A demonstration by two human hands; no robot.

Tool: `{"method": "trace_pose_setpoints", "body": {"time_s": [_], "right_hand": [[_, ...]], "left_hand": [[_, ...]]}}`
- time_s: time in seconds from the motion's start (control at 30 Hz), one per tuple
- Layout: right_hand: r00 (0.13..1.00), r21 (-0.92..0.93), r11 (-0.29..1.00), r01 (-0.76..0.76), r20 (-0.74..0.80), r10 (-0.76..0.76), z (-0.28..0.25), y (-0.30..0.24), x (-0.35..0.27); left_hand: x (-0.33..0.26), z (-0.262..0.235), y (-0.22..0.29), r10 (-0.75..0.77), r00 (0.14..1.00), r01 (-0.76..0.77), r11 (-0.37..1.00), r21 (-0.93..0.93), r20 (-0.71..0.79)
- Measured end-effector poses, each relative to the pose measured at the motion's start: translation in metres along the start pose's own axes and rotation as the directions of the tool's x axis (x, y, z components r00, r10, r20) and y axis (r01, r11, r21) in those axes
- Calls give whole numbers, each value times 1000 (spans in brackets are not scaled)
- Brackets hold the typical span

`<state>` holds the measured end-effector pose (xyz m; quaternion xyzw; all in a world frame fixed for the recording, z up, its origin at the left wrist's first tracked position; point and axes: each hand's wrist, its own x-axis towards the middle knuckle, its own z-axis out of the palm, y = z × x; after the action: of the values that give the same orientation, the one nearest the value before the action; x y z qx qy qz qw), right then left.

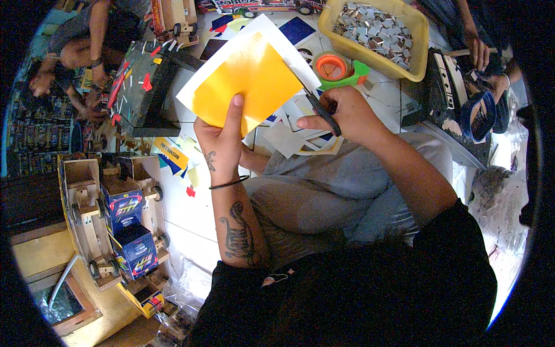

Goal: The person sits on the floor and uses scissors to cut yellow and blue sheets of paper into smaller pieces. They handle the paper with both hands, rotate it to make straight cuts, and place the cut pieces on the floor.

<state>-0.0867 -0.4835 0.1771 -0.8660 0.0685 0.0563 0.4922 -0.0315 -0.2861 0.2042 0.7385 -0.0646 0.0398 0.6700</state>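
Observation:
My left hand [224, 134] grips a yellow sheet with a white border [245, 78] by its lower edge, thumb on top. The sheet is tilted up over my lap. In my right hand [357, 118] is a pair of dark-handled scissors [321, 111]. Their blades point up and left and lie along the right edge of the sheet. Whether the blades are parted cannot be made out. Below the sheet, white and pale paper offcuts [283, 139] lie by my folded legs.
A yellow tub [370, 62] of small grey pieces stands beyond a green and orange tape dispenser [359, 74]. Wooden toy trucks [130, 231] line the left. Scraps cover a dark low bench [149, 81]. Other people's hands [99, 78] work at left and at right [478, 52].

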Motion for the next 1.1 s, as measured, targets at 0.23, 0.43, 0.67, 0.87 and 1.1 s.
{"method": "trace_pose_setpoints", "body": {"time_s": [0.23,0.43,0.67,0.87,1.1], "right_hand": [[1000,43,999,31,-4,-31,1,0,1],[999,98,994,-36,17,35,1,-2,0],[1000,30,999,-16,-7,16,1,1,0],[993,206,973,102,-86,-86,7,2,2],[999,141,990,0,51,-7,3,3,1]], "left_hand": [[-1,1,1,19,1000,-19,1000,2,25],[-1,1,1,-5,997,2,999,42,80],[-1,2,0,-22,997,23,1000,-13,79],[-4,4,3,-50,984,54,998,-20,168],[-4,4,4,-65,984,74,996,-46,164]]}}
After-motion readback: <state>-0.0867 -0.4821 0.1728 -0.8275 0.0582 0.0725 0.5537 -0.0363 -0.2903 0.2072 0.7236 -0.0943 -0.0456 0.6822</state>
